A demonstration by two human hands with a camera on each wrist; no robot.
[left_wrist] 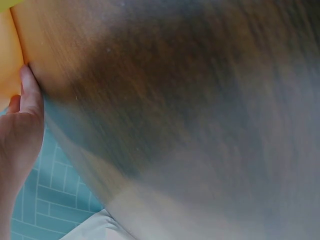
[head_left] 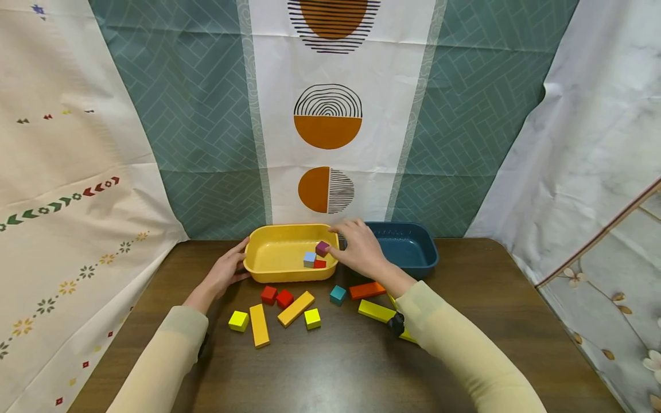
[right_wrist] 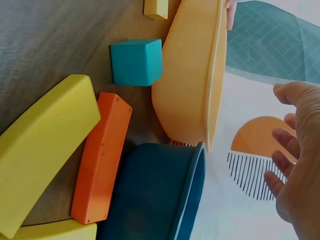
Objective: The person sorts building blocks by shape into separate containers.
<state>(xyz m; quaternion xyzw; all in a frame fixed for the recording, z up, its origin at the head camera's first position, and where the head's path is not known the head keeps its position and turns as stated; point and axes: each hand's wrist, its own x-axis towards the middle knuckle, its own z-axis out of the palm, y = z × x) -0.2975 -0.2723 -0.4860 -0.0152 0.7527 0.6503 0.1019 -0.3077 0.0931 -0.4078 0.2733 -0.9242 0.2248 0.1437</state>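
My left hand (head_left: 229, 268) rests against the left end of a yellow plastic basin (head_left: 268, 276), fingers along its outer wall; in the left wrist view, the extended fingers (left_wrist: 32, 92) touch that wall. Over the basin's right end is my right hand (head_left: 360, 248), thumb and fingers apart. A purple cube (head_left: 322, 248) shows by its thumb tip, above a light blue cube (head_left: 309, 259) and a red block (head_left: 320, 264) in the basin. In the right wrist view, the loosely bent fingers (right_wrist: 286, 142) hold nothing visible.
A dark blue basin (head_left: 434, 261) stands right of the yellow one, partly behind my right hand. In front lie a teal cube (head_left: 338, 295), an orange-red bar (head_left: 367, 290), yellow bars (head_left: 376, 311), red cubes (head_left: 284, 299), yellow cubes (head_left: 312, 319) and orange-yellow bars (head_left: 259, 326). Curtains hang behind.
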